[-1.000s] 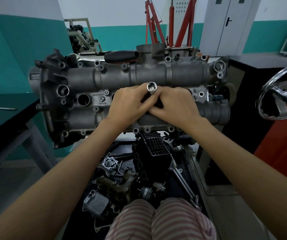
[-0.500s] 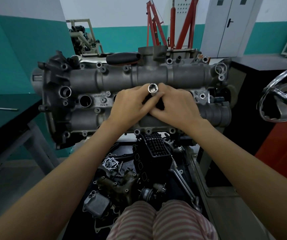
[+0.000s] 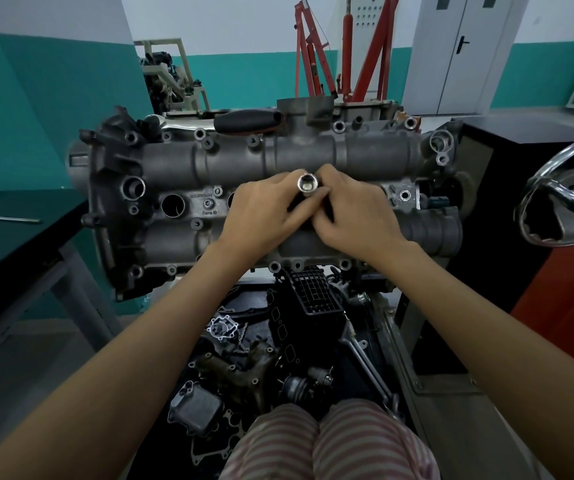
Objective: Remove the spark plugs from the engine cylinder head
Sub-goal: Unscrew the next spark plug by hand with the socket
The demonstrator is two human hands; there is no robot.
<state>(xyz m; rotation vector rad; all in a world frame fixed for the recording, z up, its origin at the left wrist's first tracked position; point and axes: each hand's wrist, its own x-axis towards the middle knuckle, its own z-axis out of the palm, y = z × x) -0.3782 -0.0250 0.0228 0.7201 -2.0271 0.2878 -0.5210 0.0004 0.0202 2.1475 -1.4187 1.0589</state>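
Both my hands meet at the middle of the frame, over the grey cylinder head (image 3: 271,161) that lies across the upper half of the picture. My left hand (image 3: 261,216) curls its fingers round a chrome socket (image 3: 308,183), whose open end points up toward me. My right hand (image 3: 354,216) comes in from the other side, its fingertips (image 3: 327,173) bent against the same socket, so both hands pinch it between them. The socket stands over the row of plug holes between the two rounded ridges of the head. Its lower part is hidden under my fingers, so I cannot tell whether it sits in a hole or whether it holds a spark plug.

To the left of my hands one round plug hole (image 3: 173,206) is open and dark. At the top edge of the head lies a black tool handle (image 3: 247,120). Below the head, in the lower middle of the frame, loose engine parts (image 3: 244,368) lie piled on a dark tray, with a long wrench (image 3: 368,372) just to their right. My striped trousers (image 3: 330,441) show at the bottom edge. A red hoist (image 3: 316,64) stands at the top centre.
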